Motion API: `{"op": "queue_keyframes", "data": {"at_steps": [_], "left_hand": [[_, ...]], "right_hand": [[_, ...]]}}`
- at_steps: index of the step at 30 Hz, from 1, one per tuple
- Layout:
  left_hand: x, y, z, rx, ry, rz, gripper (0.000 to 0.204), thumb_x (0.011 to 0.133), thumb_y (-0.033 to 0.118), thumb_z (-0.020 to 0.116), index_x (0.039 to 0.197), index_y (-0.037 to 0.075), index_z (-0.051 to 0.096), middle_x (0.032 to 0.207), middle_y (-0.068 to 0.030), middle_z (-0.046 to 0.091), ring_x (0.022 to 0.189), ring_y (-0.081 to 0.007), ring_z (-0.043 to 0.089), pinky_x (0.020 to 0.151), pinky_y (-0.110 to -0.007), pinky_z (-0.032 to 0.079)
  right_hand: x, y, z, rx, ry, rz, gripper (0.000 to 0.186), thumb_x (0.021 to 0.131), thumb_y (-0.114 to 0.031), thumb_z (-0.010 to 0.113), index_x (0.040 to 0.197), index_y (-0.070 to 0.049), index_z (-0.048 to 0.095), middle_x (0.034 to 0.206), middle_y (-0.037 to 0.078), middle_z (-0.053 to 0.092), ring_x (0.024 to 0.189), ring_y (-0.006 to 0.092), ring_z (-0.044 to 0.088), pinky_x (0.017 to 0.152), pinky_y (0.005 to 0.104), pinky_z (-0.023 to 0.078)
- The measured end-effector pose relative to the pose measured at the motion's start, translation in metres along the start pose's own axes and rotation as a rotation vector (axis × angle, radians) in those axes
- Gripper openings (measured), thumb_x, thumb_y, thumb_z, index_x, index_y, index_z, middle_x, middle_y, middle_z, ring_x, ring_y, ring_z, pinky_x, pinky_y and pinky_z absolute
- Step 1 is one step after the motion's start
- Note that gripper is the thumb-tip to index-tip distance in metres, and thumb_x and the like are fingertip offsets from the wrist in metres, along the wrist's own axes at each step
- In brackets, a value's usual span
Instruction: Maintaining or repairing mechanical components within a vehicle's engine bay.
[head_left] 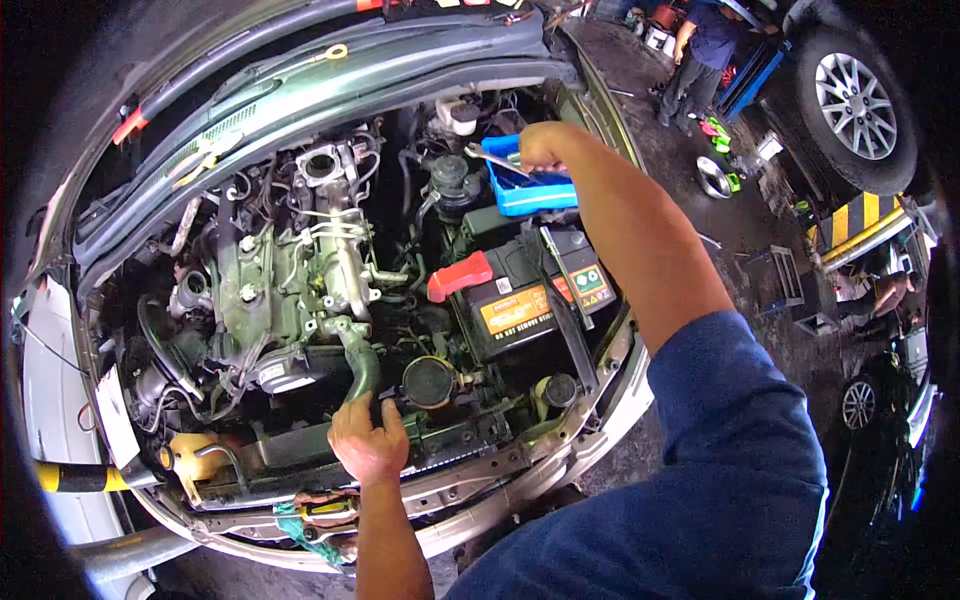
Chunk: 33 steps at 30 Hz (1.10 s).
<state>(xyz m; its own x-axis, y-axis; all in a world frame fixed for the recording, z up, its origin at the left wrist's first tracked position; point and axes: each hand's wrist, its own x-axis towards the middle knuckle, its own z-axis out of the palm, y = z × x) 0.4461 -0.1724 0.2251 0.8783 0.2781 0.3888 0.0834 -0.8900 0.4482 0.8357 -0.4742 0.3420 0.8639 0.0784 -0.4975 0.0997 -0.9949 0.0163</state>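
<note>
My left hand (369, 441) is closed at the lower end of a dark coolant hose (362, 368), at the front of a car's engine bay. Its thumb points up beside the hose, and the other fingertips are hidden. At the far right of the bay, my right hand (552, 148) is over a blue plastic tray (535, 198), closed on a metal wrench (488, 157) whose open jaw sticks out to the left. Below the tray sits a black battery (500, 345) with a red terminal cover (460, 276). A long-handled ratchet (551, 248) lies across the battery.
The bare engine (262, 290) fills the left of the bay. A yellow screwdriver (328, 509) and a green cloth (305, 530) lie on the front edge. Behind, a person (705, 50) stands near a raised wheel (857, 105), with a metal bowl (713, 178) on the floor.
</note>
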Motion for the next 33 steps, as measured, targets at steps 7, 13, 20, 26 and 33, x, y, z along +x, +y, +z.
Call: {"op": "queue_keyframes", "data": {"at_steps": [7,13,20,26,33], "left_hand": [[0.002,-0.002,0.0,-0.004,0.003,0.021,0.025,0.074,0.02,0.072,0.092,0.004,0.067,0.091,-0.0129,0.066,0.086,-0.0339,0.061,0.076,-0.045,0.046],[-0.002,-0.007,0.006,-0.021,-0.031,0.026,0.024,0.077,0.019,0.071,0.093,0.001,0.067,0.087,-0.0163,0.066,0.082,-0.0365,0.062,0.073,-0.046,0.048],[-0.012,-0.004,0.013,0.06,-0.017,-0.122,0.033,0.085,0.026,0.069,0.107,0.001,0.069,0.102,-0.0171,0.069,0.093,-0.0325,0.066,0.085,-0.038,0.05],[-0.017,-0.004,0.009,0.005,-0.172,-0.123,0.049,0.091,0.041,0.062,0.115,-0.002,0.065,0.115,-0.0192,0.067,0.103,-0.0338,0.063,0.091,-0.04,0.047],[-0.02,-0.002,0.008,0.143,-0.188,-0.011,0.06,0.09,0.051,0.056,0.12,-0.001,0.063,0.122,-0.0208,0.063,0.111,-0.0386,0.059,0.094,-0.044,0.045]], "right_hand": [[0.002,-0.006,0.026,-0.135,0.211,-0.248,0.027,0.078,-0.016,0.06,0.101,-0.008,0.072,0.094,0.019,0.07,0.085,0.0335,0.067,0.075,0.0464,0.051],[-0.037,0.011,0.032,0.063,0.489,-0.377,0.028,0.079,-0.024,0.062,0.101,-0.007,0.07,0.101,0.021,0.069,0.087,0.0375,0.067,0.076,0.0466,0.053],[-0.185,0.121,0.072,0.382,0.613,-0.383,0.032,0.082,-0.025,0.067,0.103,-0.002,0.066,0.093,0.017,0.069,0.087,0.0271,0.066,0.075,0.0393,0.052],[-0.371,0.255,0.298,0.667,0.954,0.194,0.044,0.091,-0.041,0.059,0.116,-0.004,0.064,0.099,0.019,0.068,0.092,0.0268,0.065,0.085,0.042,0.051],[-0.587,0.219,0.736,0.412,-0.404,0.804,0.028,0.079,-0.021,0.067,0.105,-0.01,0.069,0.098,0.013,0.071,0.09,0.03,0.068,0.071,0.0432,0.055]]}}
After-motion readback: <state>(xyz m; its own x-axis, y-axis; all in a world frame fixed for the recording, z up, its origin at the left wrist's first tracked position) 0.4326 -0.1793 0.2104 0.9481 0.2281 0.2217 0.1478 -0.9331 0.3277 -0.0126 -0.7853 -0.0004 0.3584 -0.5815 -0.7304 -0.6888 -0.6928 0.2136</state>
